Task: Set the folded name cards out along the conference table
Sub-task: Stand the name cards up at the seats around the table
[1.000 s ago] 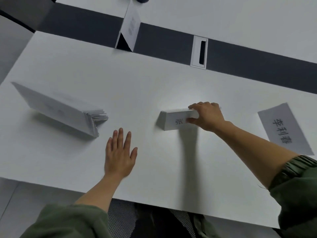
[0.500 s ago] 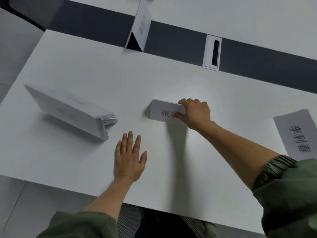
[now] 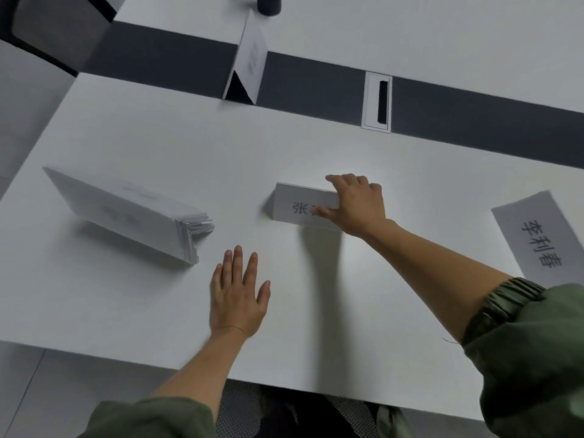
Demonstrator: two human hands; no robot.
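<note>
Reading the print first, I make out the dark character 张 on the near face of the white folded paper name card [image 3: 305, 205] at the centre of the white conference table [image 3: 158, 147]; the characters after it are hidden behind my right hand [image 3: 357, 205]. At three o'clock a second white name card [image 3: 540, 238] shows 李利春 in dark print. A third white tent card [image 3: 248, 72] stands at twelve o'clock on the dark grey centre strip [image 3: 177, 63], its writing too blurred to read. The thick stack of white folded cards [image 3: 126, 214] at nine o'clock carries only faint, unreadable print.

Compared with half a second ago, the centre card shows a little more of its near face, the thumb has slid slightly rightward off 张, and the left hand has not moved.

My right hand pinches that card at its right end, fingers curled over the top fold and thumb pressed on the printed face. My left hand [image 3: 237, 295] lies flat at six o'clock, palm down, fingers slightly spread, holding nothing, just beside the stack's near corner. A white cable grommet [image 3: 377, 102] sits at one o'clock.
</note>
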